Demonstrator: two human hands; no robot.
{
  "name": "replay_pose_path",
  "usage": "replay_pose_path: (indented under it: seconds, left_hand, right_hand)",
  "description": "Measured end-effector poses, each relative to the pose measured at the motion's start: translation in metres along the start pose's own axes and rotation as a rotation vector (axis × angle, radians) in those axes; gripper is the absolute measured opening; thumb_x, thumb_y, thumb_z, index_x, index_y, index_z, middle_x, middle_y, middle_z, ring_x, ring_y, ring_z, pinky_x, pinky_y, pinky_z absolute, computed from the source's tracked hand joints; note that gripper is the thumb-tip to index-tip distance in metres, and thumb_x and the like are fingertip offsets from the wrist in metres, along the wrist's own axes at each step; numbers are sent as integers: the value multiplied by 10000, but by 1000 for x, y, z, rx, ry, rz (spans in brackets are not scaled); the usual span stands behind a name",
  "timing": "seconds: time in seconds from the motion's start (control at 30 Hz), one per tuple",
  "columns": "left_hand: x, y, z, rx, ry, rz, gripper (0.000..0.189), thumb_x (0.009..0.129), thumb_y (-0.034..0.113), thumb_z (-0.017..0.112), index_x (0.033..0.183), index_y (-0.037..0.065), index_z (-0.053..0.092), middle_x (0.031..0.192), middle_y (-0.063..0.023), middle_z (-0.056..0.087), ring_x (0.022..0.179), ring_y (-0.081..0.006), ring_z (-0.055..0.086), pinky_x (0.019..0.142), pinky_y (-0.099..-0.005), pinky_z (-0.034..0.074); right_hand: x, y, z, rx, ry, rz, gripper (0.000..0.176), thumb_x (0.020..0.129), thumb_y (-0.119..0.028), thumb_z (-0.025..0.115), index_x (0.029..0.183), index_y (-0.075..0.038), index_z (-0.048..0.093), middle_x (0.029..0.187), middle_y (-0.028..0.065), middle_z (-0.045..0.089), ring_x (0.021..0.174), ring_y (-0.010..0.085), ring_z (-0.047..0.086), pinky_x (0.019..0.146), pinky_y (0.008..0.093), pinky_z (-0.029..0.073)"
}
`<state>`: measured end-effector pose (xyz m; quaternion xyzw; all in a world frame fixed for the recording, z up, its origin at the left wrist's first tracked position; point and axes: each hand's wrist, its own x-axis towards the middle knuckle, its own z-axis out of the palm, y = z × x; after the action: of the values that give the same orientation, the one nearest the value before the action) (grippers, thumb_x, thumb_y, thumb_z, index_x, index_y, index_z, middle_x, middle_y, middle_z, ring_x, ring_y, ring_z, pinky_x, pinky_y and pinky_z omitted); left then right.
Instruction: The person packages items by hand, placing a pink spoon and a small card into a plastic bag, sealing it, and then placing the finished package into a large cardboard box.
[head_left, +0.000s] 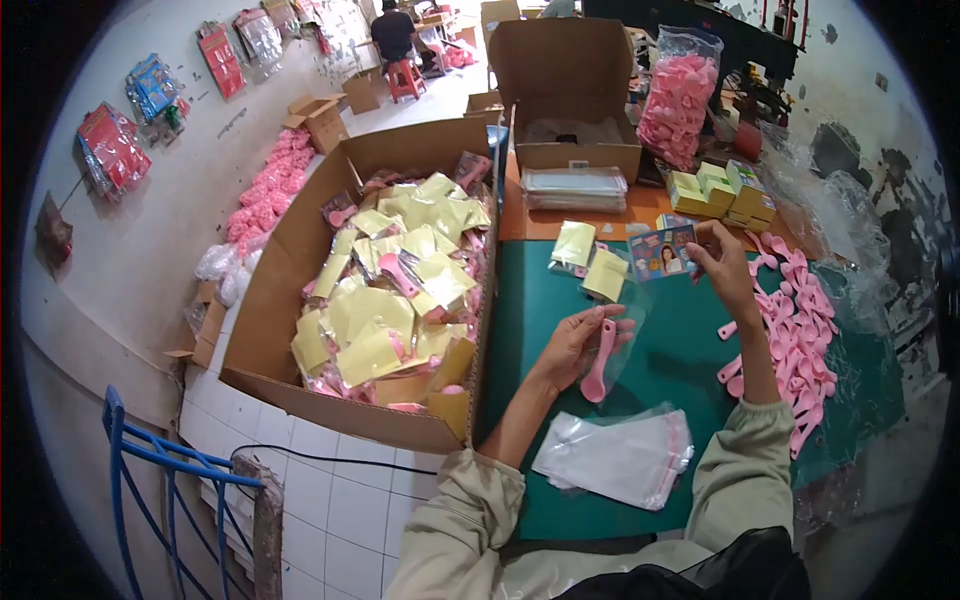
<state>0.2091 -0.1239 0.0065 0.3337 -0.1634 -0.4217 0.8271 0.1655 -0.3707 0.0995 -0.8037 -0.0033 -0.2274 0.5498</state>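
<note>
My left hand (578, 342) holds a pink plastic spoon (601, 362) inside a clear bag, above the green table mat (560, 300). My right hand (727, 268) pinches a printed card (662, 251) with a picture on it, held at the top of that bag. A stack of empty clear bags (618, 455) lies on the mat close to me. A heap of loose pink spoons (800, 335) lies to the right of my right hand. Two yellow-backed packets (590, 260) rest on the mat beyond my hands.
A large open cardboard box (290, 250) full of yellow-backed packed spoons stands left of the table. Behind are another open box (575, 70), a bag of pink parts (680, 95), yellow-green card stacks (720, 190), a blue metal frame (160, 470) and a seated person (393, 35) far off.
</note>
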Motion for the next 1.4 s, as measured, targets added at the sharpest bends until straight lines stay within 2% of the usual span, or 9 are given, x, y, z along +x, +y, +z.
replay_pose_path:
  seconds: [0.23,0.4,0.53,0.67,0.8,0.97,1.13,1.3,1.4]
  left_hand:
    - [-7,12,27,437,-151,-47,372,956,278,468,1099,-48,576,934,-85,646,880,-145,625,780,-236,497]
    - [5,32,38,874,-332,-100,337,947,259,498,1115,-16,598,860,-32,629,704,-39,512,656,-198,448]
    - [-1,40,63,929,-309,0,501,915,240,557,1339,31,392,782,-38,626,670,-48,481,622,-219,431]
    - [-8,40,77,1124,-191,44,748,873,244,618,1445,89,161,780,-79,644,699,-82,544,634,-248,454]
    - [-8,38,79,1290,-121,26,804,849,254,650,1455,118,139,837,-97,660,740,-115,590,637,-265,468]
    - [-25,46,52,1029,-92,95,767,828,188,676,1428,99,206,887,-92,652,783,-130,596,668,-256,469]
    - [-41,9,27,698,121,126,718,810,60,666,1399,98,257,896,-118,654,832,-124,607,715,-254,493]
    - [-43,4,33,721,60,72,709,808,52,666,1391,81,264,904,-118,657,856,-126,610,740,-248,494]
    - [-42,-2,30,751,0,21,692,816,70,665,1387,84,274,910,-114,655,868,-126,606,760,-265,493]
  right_hand:
    - [-69,-77,-2,-391,-170,-152,122,797,35,602,893,16,530,753,43,595,581,75,550,488,213,431]
    - [-77,-89,1,-320,-302,33,125,796,16,612,853,13,502,691,60,568,574,88,581,466,242,439]
    - [-75,-79,4,-323,-525,156,153,800,-21,625,829,10,478,660,77,566,556,124,598,453,270,442]
    - [-74,-50,9,-414,-501,-311,188,791,-67,645,729,4,483,622,87,545,642,154,629,565,314,466]
    - [-74,-51,4,-345,-543,-20,184,749,-110,686,718,-5,537,601,40,522,624,100,563,560,271,419]
    - [-92,-20,2,164,-279,223,228,707,-166,734,739,-12,570,615,-25,494,586,49,440,525,207,346]
    - [-116,-13,9,189,-220,409,240,739,-186,729,760,2,581,700,-4,560,631,57,493,540,212,382]
    - [-118,-6,9,149,-279,451,231,756,-201,717,754,-8,590,705,8,565,630,70,502,531,213,395]
    - [-122,21,12,191,-204,228,225,769,-209,705,730,-15,600,684,14,567,620,73,511,528,217,413]
